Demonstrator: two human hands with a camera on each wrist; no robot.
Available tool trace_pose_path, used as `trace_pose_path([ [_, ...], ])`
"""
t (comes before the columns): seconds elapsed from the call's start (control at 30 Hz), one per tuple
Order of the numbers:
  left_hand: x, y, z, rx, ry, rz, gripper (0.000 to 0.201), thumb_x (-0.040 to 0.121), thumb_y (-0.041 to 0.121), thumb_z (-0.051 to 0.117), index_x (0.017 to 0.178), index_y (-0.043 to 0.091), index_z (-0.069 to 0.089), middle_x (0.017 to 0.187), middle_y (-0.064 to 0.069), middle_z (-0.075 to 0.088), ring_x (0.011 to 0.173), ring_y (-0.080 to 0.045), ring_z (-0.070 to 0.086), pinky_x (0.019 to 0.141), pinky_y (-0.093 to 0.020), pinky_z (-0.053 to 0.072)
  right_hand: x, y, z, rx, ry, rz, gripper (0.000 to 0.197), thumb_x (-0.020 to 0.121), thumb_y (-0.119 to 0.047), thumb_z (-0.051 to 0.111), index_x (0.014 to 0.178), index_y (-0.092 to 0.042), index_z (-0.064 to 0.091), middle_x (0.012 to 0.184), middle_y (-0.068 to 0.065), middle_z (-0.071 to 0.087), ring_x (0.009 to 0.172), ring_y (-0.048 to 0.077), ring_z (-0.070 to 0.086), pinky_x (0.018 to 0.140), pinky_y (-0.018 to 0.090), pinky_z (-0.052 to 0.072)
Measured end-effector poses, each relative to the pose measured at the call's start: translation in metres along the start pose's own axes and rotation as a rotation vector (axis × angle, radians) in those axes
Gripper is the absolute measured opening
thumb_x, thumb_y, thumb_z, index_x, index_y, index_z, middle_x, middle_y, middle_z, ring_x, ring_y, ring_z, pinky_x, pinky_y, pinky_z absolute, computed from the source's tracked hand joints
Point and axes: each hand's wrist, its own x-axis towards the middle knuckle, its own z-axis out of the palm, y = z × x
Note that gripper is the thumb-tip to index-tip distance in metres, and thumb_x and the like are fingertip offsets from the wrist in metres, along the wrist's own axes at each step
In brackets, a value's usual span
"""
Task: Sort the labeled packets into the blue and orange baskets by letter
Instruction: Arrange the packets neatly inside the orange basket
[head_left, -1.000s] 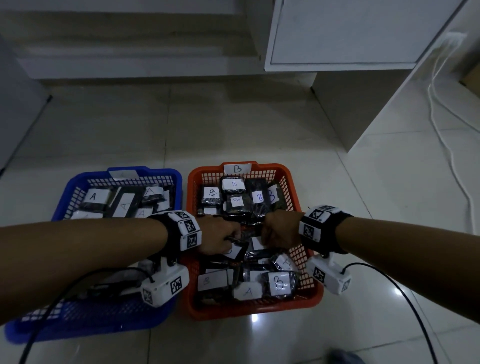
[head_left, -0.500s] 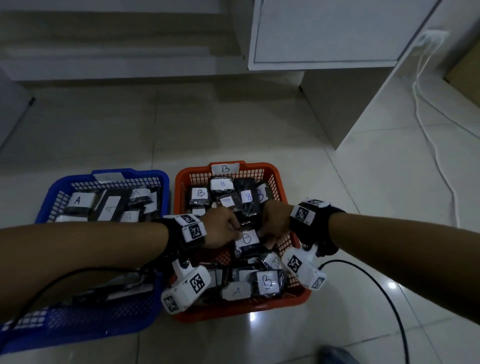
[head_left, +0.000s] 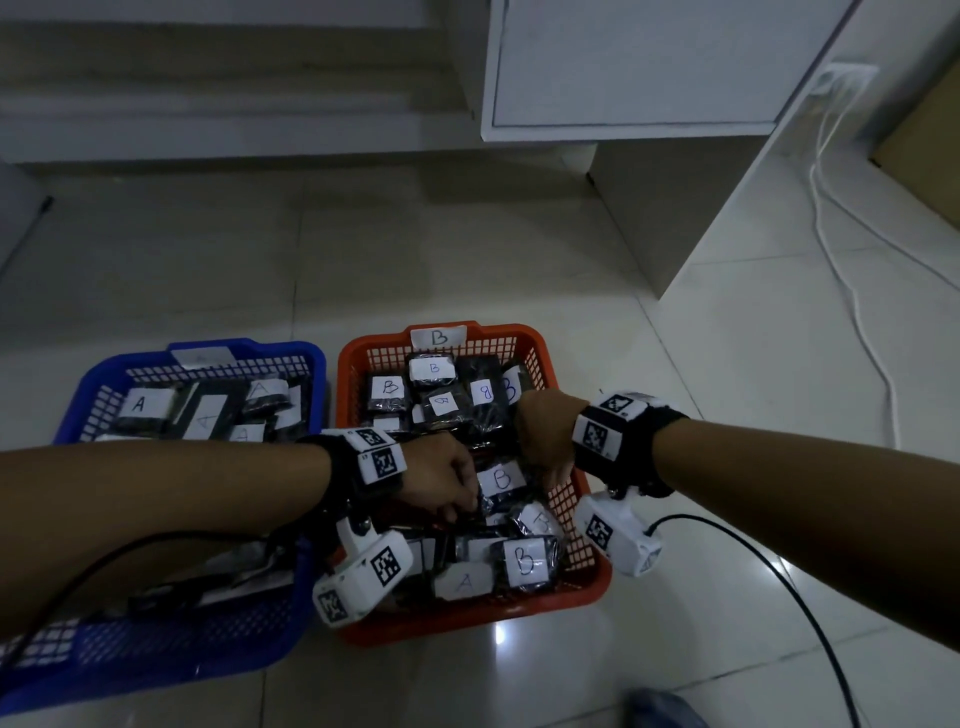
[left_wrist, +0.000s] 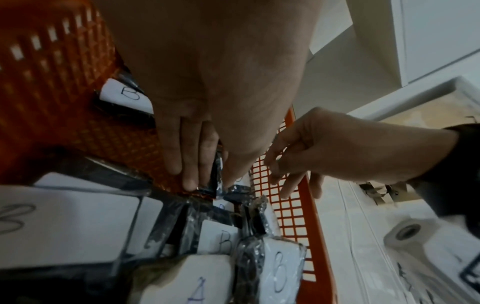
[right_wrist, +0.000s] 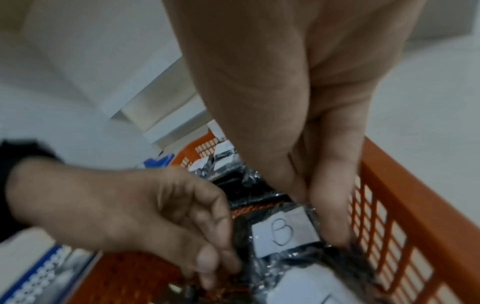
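Note:
A blue basket (head_left: 244, 347) holds packets labelled A. Beside it on the right, an orange basket (head_left: 576, 525) tagged B holds several B packets and one A packet (head_left: 464, 582) near its front. Both hands are inside the orange basket. My left hand (head_left: 470, 506) pinches the left edge of a black packet labelled B (head_left: 501, 479) between thumb and fingers; the wrist views show that packet (right_wrist: 284, 230) and its pinched edge (left_wrist: 217, 172). My right hand (head_left: 553, 470) hangs at the packet's right side by the basket wall, fingers (left_wrist: 285, 191) loosely curled and holding nothing.
Both baskets stand on a pale tiled floor. A white cabinet (head_left: 634, 67) rises behind them, with its side panel (head_left: 670, 218) to the right. White cables (head_left: 857, 312) trail over the floor on the right. Black wrist-camera cables (head_left: 810, 597) hang from both arms.
The B packet has come up between my hands with its label facing up. My right hand's fingers have loosened from it. The left hand keeps its pinch.

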Motion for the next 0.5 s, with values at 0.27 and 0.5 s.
trace_pose_path([
  [0.27, 0.002, 0.008, 0.003, -0.04, 0.067, -0.031, 0.033, 0.086, 0.023, 0.075, 0.117, 0.022, 0.064, 0.115, 0.002, 0.067, 0.099, -0.016, 0.066, 0.085, -0.028, 0.057, 0.005, -0.005, 0.021, -0.114, -0.082, -0.09, 0.033, 0.095, -0.008, 0.059, 0.128, -0.004, 0.063, 0.123, 0.014, 0.067, 0.109, 0.028, 0.067, 0.089, 0.032, 0.056],
  [0.5, -0.005, 0.001, 0.0, 0.287, 0.179, -0.074, 0.016, 0.089, 0.022, 0.07, 0.103, 0.015, 0.07, 0.095, 0.006, 0.066, 0.081, -0.007, 0.056, 0.061, -0.015, 0.041, 0.006, -0.007, 0.023, -0.074, -0.132, -0.123, 0.028, 0.102, -0.014, 0.048, 0.114, 0.004, 0.066, 0.112, 0.015, 0.071, 0.097, 0.027, 0.068, 0.072, 0.024, 0.053],
])
